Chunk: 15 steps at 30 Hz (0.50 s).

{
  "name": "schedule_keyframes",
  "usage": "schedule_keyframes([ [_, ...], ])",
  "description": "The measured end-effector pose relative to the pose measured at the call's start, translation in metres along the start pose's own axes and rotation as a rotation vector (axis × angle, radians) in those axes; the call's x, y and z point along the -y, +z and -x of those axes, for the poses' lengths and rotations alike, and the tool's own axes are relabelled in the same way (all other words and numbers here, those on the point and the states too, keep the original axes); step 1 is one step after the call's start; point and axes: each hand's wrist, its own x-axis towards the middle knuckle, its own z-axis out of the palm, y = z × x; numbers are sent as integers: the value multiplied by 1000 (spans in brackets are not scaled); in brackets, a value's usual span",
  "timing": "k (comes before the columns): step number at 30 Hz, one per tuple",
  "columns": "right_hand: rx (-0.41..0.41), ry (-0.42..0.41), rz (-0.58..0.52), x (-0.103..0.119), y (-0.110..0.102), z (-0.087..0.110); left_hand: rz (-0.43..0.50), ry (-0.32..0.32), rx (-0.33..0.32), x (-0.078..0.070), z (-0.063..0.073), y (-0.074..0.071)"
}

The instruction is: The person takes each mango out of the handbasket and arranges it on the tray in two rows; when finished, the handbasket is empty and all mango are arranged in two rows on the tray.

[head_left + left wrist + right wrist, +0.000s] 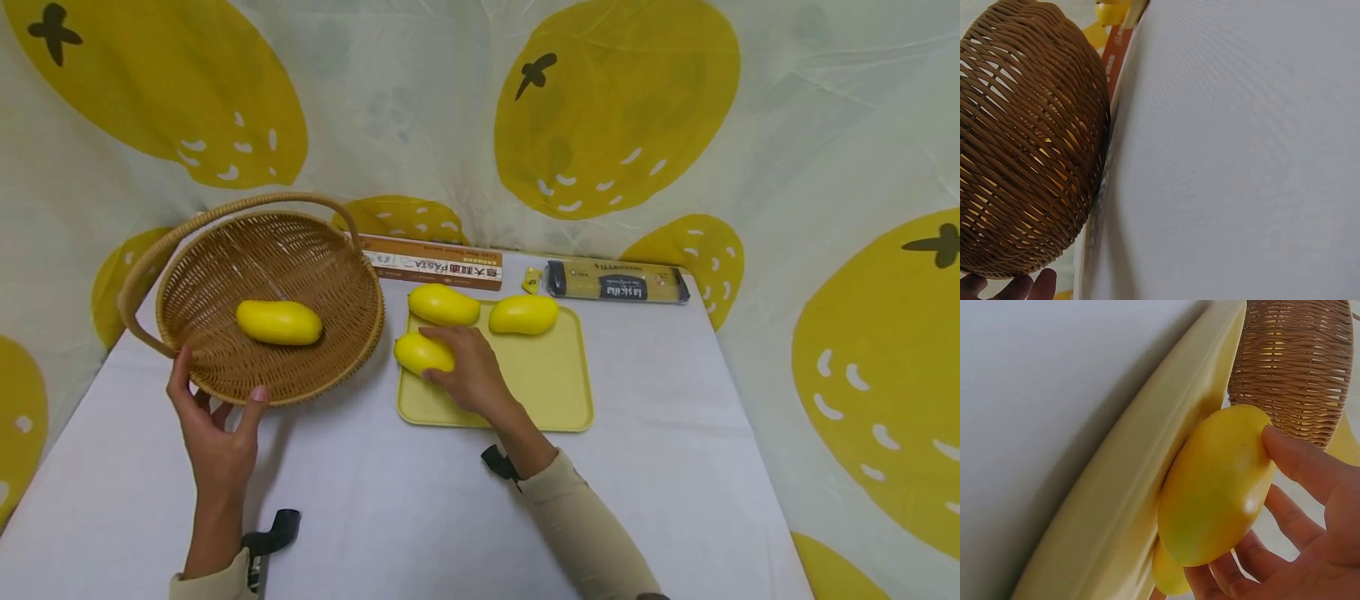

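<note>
A round wicker basket (352, 367) with an arched handle tilts toward me at the left, one yellow mango (279, 322) inside. My left hand (217, 442) grips its near rim, with the fingertips under the weave in the left wrist view. On the pale yellow tray (536, 383), my right hand (471, 371) holds a mango (1216, 487) between thumb and fingers at the left edge. Whether this mango touches the tray is unclear. Two other mangoes lie along the tray's far side, one at the left (444, 305) and one at the right (523, 315).
Behind the tray lie a brown and white pasta box (435, 263), a small yellow packet (532, 280) and a spaghetti pack (618, 282). A white cloth (675, 467) covers the table. Fruit-printed fabric (420, 100) hangs at the back and sides.
</note>
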Motion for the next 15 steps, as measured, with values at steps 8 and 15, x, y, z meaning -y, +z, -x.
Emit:
schedule_keyframes([
  [8,-25,-2,17,1,0,-2,8,7,-3,1,0,1],
  [15,-98,-3,-45,14,-9,-2,14,3,1,1,0,0],
])
